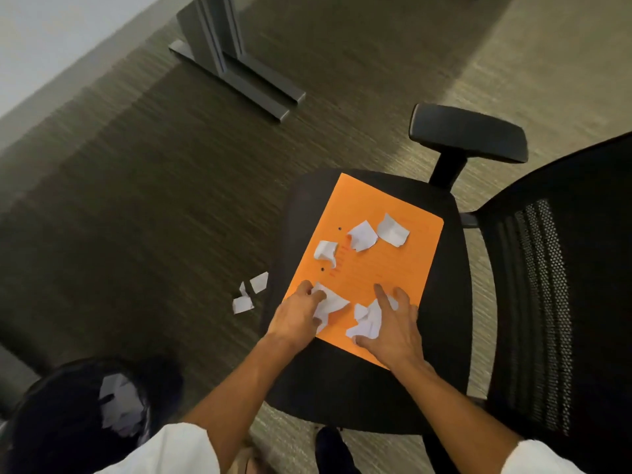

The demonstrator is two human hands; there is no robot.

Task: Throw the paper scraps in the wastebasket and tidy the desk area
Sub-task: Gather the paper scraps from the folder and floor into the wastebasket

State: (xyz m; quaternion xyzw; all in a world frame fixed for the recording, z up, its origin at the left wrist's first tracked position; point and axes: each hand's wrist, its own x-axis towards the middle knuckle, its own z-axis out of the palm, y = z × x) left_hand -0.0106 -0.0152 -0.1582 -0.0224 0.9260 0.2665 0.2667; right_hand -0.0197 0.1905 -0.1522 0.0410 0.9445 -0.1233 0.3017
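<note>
— Well, what do we have around us?
— A black office chair [369,381] right in front, its mesh back [554,302] to our right and one armrest [468,131] beyond the seat. Further off, a grey desk leg [236,59] stands on the carpet [136,172].
— And the wastebasket?
— Low on our left; the dark wastebasket [51,425] already holds white paper scraps [119,408] (blurred, so we cannot count them).
— Where are the rest?
— An orange folder [376,268] lies flat on the seat, its long axis running away from us, tilted rightward. Three crumpled scraps [362,236] sit on its far half. A few more floor scraps [249,295] lie on the carpet, just left of the seat.
— Our hands?
— Our left hand [297,316] pinches one scrap [330,302] at the folder's near edge. Our right hand [390,326], fingers spread, curls round another crumpled piece [367,323].
</note>
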